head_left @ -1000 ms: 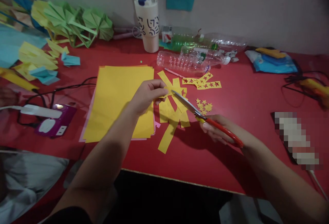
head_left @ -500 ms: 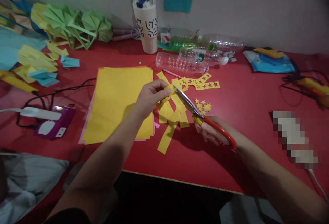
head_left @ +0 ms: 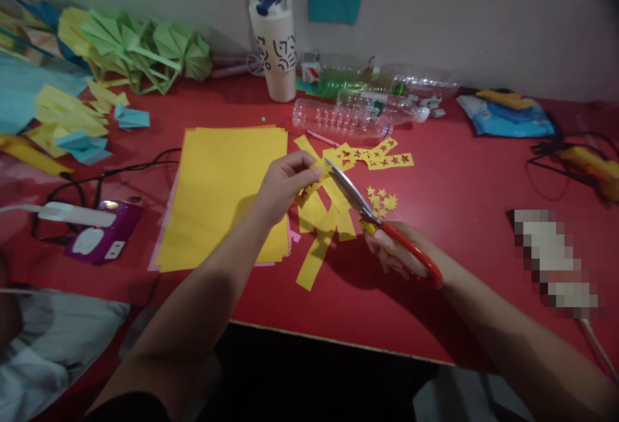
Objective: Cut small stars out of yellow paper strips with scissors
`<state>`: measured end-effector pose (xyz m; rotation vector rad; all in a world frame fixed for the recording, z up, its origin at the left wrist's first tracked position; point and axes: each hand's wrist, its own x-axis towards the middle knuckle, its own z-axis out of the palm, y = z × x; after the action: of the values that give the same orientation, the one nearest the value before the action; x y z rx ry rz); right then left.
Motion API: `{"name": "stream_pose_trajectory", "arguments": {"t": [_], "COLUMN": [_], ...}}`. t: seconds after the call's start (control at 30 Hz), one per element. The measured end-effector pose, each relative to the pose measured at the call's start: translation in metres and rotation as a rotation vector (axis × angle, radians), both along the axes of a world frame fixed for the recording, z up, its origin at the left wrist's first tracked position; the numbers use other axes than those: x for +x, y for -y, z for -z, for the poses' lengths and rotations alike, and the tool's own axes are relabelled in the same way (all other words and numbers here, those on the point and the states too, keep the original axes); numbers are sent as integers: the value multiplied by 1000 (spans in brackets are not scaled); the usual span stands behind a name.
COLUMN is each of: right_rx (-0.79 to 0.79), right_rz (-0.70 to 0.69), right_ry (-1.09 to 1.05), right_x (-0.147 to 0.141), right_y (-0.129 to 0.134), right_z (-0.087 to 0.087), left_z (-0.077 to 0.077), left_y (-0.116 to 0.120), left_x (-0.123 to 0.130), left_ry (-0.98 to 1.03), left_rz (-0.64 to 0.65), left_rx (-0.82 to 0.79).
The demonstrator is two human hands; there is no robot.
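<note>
My left hand [head_left: 285,183] pinches a small yellow paper strip [head_left: 319,170] between thumb and fingers. In my right hand [head_left: 394,248] are scissors [head_left: 355,197] with a red handle, their blade tips at the strip's edge. Beneath my hands lie loose yellow paper strips [head_left: 316,261]. Just beyond are strips with star-shaped holes [head_left: 391,160]. A small heap of cut yellow stars [head_left: 382,201] rests to the right of the blades. To the left, a stack of yellow paper sheets [head_left: 222,190] lies partly under my left wrist.
Clear plastic bottles [head_left: 338,117] and a white tumbler [head_left: 275,48] stand or lie along the wall. A purple power adapter [head_left: 104,231] with cables sits at left, below folded paper pieces [head_left: 68,112]. At right are a blue packet [head_left: 505,117] and a blurred-out object [head_left: 556,264].
My right hand and the scissors' red handle have shifted very slightly left. My left hand keeps its hold on the strip in nearly the same place.
</note>
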<state>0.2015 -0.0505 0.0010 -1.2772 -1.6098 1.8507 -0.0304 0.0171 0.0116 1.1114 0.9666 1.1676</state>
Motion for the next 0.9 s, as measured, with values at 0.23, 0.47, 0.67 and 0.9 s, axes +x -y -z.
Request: {"name": "stream_pose_trajectory", "arguments": {"t": [0.23, 0.47, 0.67, 0.9], "right_rx": [12, 31, 20, 11], "right_rz": [2, 16, 35, -16], "right_ry": [-40, -7, 95, 116], "right_x": [-1, 1, 3, 7], "right_y": [-1, -2, -4, -8], "right_z": [2, 3, 3, -1], "left_z": [0, 3, 1, -3], "left_y": [-2, -2, -4, -7], "left_x": [0, -2, -5, -10], "left_ry": [41, 31, -2, -61], "left_rz": [8, 23, 36, 53], "left_rx": [3, 7, 31, 57]}}
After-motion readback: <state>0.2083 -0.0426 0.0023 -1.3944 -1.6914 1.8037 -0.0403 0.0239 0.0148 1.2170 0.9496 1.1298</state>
